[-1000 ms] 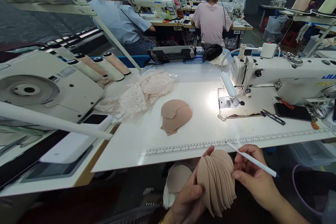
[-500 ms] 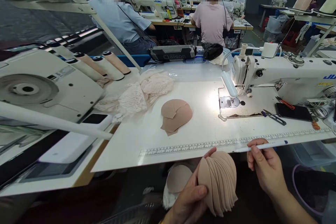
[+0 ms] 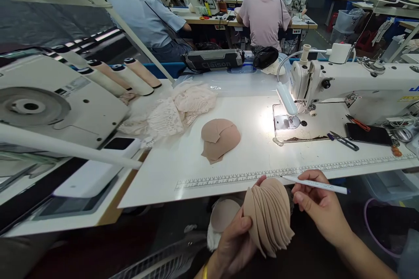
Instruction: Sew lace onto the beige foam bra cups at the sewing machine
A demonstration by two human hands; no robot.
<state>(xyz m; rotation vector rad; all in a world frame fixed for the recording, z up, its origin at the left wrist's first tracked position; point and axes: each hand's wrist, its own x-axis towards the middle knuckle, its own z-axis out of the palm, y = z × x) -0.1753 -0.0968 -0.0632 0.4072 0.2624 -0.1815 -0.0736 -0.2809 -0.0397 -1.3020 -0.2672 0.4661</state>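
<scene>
My left hand (image 3: 236, 234) is closed round a fanned stack of beige fabric cup pieces (image 3: 269, 218), held below the table's front edge. Between the thumb and fingers of my right hand (image 3: 322, 207) lies a white marker pen (image 3: 322, 185), its tip pointing left, just above and apart from the stack. More beige cup pieces (image 3: 222, 139) lie in a small overlapping pile on the white table (image 3: 163, 174). Pale lace fabric (image 3: 176, 109) is heaped behind them to the left.
A sewing machine (image 3: 366, 83) with a lit lamp (image 3: 286, 99) stands at the right. Thread snips (image 3: 343, 141) and a phone (image 3: 368, 134) lie beside it. A printed ruler (image 3: 229, 179) runs along the table's front. Thread cones (image 3: 131, 79) sit at the left; two co-workers sit beyond.
My right hand has come left, closer to the stack, and the pen has tilted so its tip sits higher than its rear end. My left hand still holds the stack, slightly higher in view.
</scene>
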